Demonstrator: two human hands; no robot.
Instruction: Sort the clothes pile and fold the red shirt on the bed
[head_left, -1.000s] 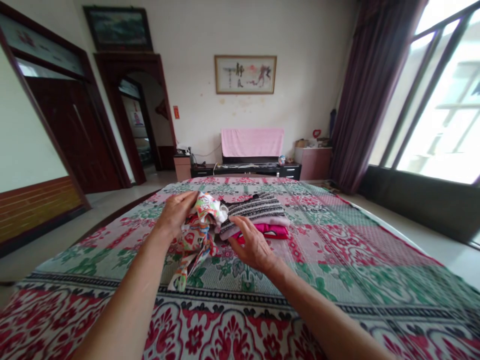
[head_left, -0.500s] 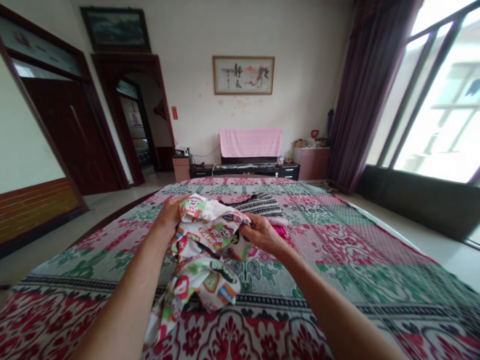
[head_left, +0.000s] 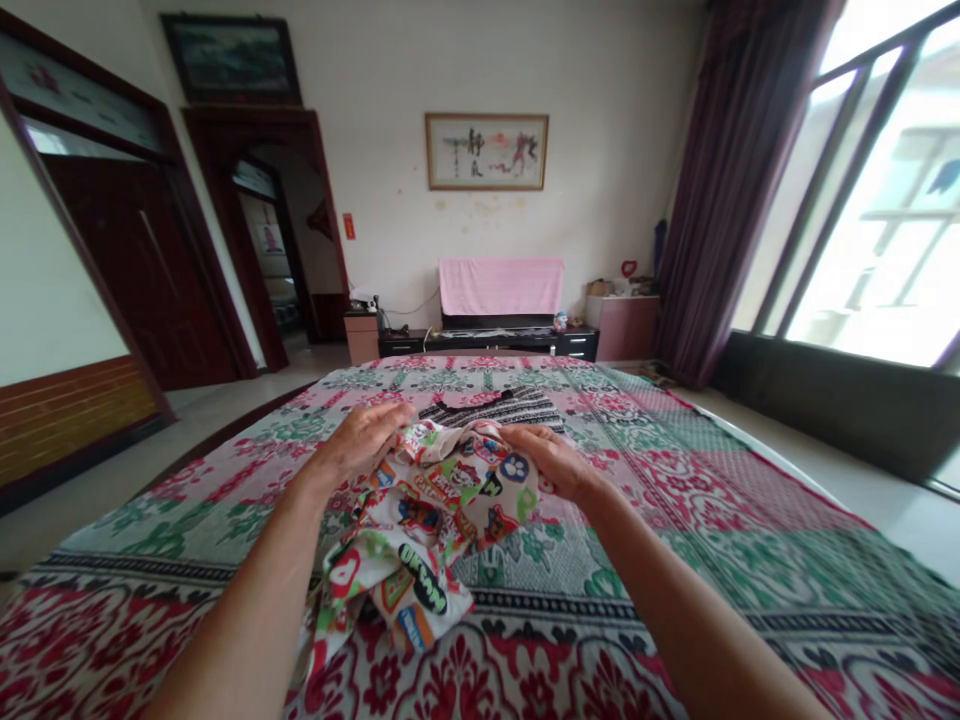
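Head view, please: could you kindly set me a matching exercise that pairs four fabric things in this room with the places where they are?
Things:
1. cartoon-print garment
2. striped folded garment
3. pink cloth
4. purple curtain

Places:
A. hanging beside the window
B. between the left hand and the right hand, above the bedspread
C. draped above the dark low cabinet
D. lying flat on the bedspread, beyond the hands

Pairs: 1-B; 2-D; 3-C; 4-A.
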